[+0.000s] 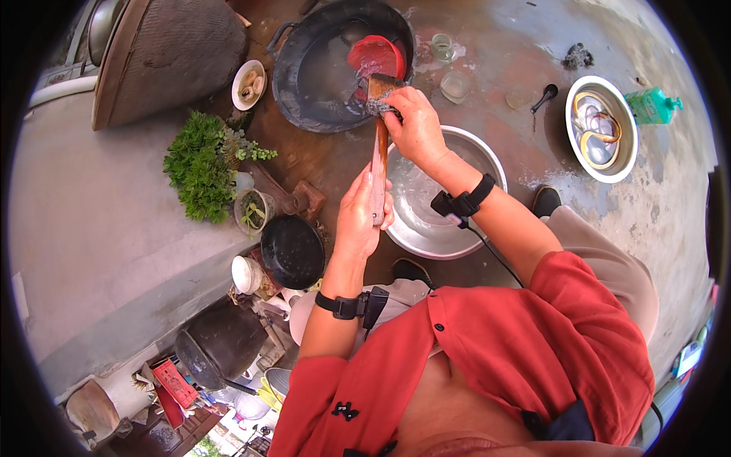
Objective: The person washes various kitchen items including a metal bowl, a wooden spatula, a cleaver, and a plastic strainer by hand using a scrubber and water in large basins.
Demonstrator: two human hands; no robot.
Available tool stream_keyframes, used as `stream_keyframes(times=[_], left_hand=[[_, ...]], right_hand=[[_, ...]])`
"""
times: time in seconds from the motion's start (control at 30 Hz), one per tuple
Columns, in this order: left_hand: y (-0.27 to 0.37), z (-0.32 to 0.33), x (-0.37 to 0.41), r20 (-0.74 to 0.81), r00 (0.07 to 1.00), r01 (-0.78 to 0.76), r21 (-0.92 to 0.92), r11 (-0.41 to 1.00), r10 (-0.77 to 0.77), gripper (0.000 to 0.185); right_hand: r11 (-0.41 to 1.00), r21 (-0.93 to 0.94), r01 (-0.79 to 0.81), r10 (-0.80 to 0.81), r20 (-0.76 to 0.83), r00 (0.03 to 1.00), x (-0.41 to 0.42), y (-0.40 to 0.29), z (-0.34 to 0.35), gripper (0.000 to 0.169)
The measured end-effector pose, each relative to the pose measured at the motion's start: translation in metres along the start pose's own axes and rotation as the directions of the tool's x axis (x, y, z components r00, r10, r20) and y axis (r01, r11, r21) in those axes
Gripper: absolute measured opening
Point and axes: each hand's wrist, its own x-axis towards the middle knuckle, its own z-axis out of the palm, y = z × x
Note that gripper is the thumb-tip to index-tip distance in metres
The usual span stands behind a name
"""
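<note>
My left hand [361,214] grips the pinkish handle of a long wooden-handled tool [381,143], whose kind I cannot tell. It points away from me, its broad brown end over the near rim of a dark basin [311,105]. With its fingers closed on a grey metal scouring pad [385,105], my right hand [416,123] presses the pad against that broad end. A red plastic bowl [374,54] lies in the cloudy water of the dark basin. Below my right forearm stands a wide metal basin [445,228] on the wet floor.
Glass jars [442,47], a black spoon [544,98] and another scouring pad [578,56] lie at the upper right. Beyond them are a metal bowl [572,145] holding a yellowish band and a green pump bottle [651,105]. Potted plants [200,165] and a black pan [292,251] are at left.
</note>
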Motion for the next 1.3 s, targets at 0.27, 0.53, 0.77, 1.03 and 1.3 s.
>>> stream_keyframes(times=[0.27,0.53,0.77,1.03,1.3], left_hand=[[0.000,-0.024,0.009,0.082,0.996,0.028,-0.084,0.996,-0.021,0.031],[0.002,-0.002,-0.016,0.111,0.983,0.151,-0.038,0.988,-0.146,0.038],[0.001,0.007,-0.025,0.145,0.979,0.141,0.040,0.989,-0.145,0.042],[0.003,0.007,-0.023,0.106,0.986,0.127,0.048,0.991,-0.132,0.045],[-0.003,0.005,-0.020,0.115,0.982,0.148,0.035,0.988,-0.151,0.044]], right_hand=[[0.989,0.116,0.097,-0.107,0.089,0.990,-0.046,-0.029,0.009,0.020],[0.993,-0.057,0.102,-0.105,-0.047,0.993,-0.006,0.024,-0.004,0.017],[0.990,-0.139,0.025,-0.041,-0.116,0.992,0.017,0.059,-0.018,0.016],[0.992,-0.035,0.120,-0.123,-0.096,0.988,-0.015,0.039,-0.012,0.018],[0.978,0.018,0.208,-0.207,-0.039,0.977,-0.031,0.010,-0.012,0.021]])
